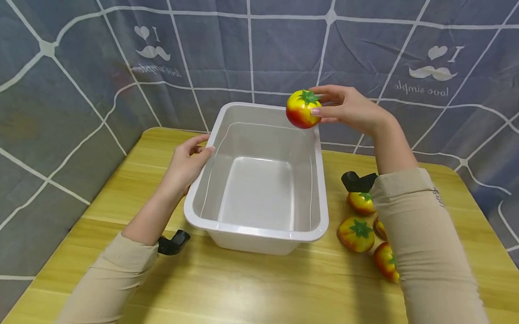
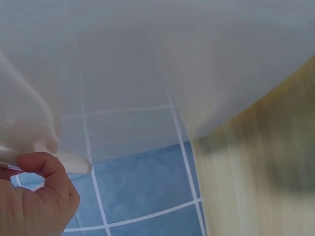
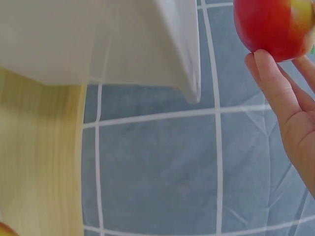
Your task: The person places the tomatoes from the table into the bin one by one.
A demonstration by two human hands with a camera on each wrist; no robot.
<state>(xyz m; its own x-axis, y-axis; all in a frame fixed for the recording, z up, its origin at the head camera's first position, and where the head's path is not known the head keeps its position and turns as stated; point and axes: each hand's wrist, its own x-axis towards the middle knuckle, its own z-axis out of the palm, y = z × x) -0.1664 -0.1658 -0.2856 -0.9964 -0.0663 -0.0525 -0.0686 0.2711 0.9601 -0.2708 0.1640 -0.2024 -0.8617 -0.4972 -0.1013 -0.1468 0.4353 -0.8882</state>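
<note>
My right hand [image 1: 346, 107] holds a red and yellow toy tomato [image 1: 300, 113] with a green leafy top, above the far right corner of a white plastic basin [image 1: 256, 232]. In the right wrist view the fingertips press against the red side of the tomato [image 3: 270, 29], higher than the basin's rim [image 3: 189, 73]. The left hand [image 1: 189, 161] grips the basin's left rim, thumb on top and fingers curled beneath. Close up in the left wrist view, the thumb and a finger of that hand [image 2: 42, 196] pinch the rim's edge. The basin's inside floor shows bare.
Several more toy tomatoes [image 1: 356, 234] lie on the wooden table [image 1: 236, 291] right of the basin, partly hidden by the right sleeve [image 1: 429, 266]. Behind the table hangs a grey-blue curtain [image 1: 286, 52] with white lines. A black wrist mount [image 1: 173, 243] juts from each cuff.
</note>
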